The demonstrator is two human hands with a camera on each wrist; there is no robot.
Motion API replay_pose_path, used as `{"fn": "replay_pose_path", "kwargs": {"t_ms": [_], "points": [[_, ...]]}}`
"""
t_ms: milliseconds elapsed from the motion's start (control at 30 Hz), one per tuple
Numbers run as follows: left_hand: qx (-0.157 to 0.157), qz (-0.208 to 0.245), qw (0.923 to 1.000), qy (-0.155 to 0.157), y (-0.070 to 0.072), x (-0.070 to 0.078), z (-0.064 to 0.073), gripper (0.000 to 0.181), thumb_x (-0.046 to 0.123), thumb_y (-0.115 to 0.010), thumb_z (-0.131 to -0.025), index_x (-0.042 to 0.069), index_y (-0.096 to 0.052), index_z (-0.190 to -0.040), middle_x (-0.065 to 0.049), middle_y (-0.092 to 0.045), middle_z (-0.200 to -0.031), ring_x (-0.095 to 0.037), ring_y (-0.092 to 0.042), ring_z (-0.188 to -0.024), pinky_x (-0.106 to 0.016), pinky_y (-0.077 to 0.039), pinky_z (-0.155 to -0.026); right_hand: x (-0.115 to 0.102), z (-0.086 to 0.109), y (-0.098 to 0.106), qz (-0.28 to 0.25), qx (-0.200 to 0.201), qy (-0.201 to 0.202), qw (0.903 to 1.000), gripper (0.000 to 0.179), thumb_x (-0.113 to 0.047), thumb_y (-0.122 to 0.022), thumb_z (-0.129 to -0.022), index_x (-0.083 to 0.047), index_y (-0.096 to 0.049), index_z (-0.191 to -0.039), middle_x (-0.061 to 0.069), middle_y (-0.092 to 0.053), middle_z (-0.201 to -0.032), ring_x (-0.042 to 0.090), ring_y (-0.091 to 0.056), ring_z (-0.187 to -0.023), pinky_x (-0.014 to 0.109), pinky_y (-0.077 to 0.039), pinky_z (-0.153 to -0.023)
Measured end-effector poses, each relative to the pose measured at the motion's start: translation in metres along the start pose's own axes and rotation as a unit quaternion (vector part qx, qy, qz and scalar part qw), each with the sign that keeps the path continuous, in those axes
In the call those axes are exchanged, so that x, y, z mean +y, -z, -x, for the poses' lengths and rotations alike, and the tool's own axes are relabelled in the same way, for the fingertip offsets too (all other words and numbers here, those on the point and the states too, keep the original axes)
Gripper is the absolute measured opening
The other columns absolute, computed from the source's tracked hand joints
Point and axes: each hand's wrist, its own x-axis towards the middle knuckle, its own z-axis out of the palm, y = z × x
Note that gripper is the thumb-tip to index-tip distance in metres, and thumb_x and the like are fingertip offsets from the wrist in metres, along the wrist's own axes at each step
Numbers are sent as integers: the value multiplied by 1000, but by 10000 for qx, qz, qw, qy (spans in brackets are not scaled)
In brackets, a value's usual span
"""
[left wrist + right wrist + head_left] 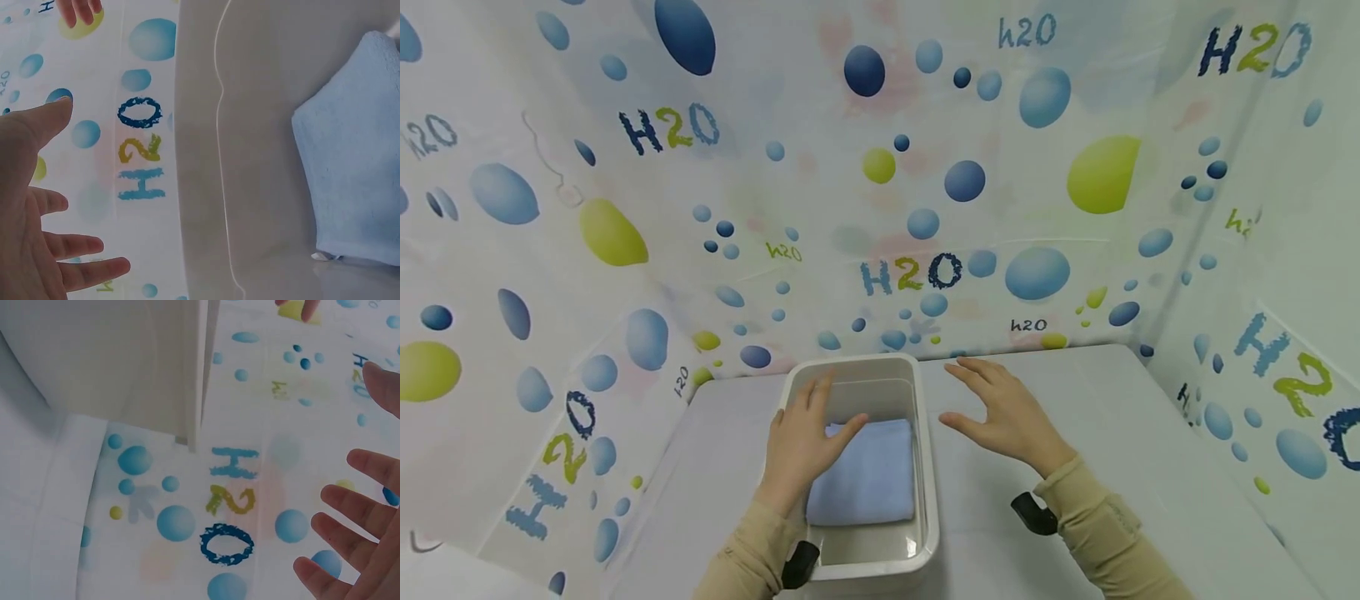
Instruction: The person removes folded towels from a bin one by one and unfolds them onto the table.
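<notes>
White bin (928, 467) is standing on the tabletop (985, 533), and a folded blue cloth (872, 483) is lying inside it. Two tan sleeves (1108, 533) are slanting in from below, wrists raised; the left hand (805, 442) is hovering above the bin's left side, while the right hand (1011, 417) is hanging over the tabletop, just right of the bin. Each grip is showing spread, thumbs pointing inward.
</notes>
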Motion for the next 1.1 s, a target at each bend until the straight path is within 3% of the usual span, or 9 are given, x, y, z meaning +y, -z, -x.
{"fn": "replay_pose_path", "kwargs": {"t_ms": [267,567,867,1100], "points": [[-199,-37,9994,292,5,-20,1,82,60,-56,-82,13,-32,-145,-27,-44,-138,-46,-53,-113,-64,-39,-93,-16,-12,-5,-114,47,205,9997,66,-47,-67,-80,-14,-50,-134,12,-51,-136,32,-50,-123,51,-43,-97],[-809,-69,9937,777,12,-36,5,85,61,-53,-84,12,-26,-148,-28,-33,-144,-50,-46,-120,-67,-32,-97,-33,-26,-11,-187,104,318,9993,66,-49,-66,-80,-13,-51,-134,9,-52,-135,29,-51,-122,48,-44,-97],[-992,19,9920,776,16,-53,7,86,60,-52,-85,7,-26,-147,-34,-26,-145,-55,-46,-117,-65,-41,-89,-53,-43,-13,-398,186,426,9981,64,-48,-65,-81,-16,-51,-133,10,-52,-136,28,-51,-123,46,-44,-99],[-1450,277,9856,823,18,-66,8,88,61,-50,-85,7,-21,-148,-34,-15,-149,-58,-39,-121,-64,-43,-86,-66,-55,-16,-610,145,356,9974,62,-47,-65,-81,-16,-51,-133,7,-51,-137,26,-48,-126,45,-43,-101]]}}
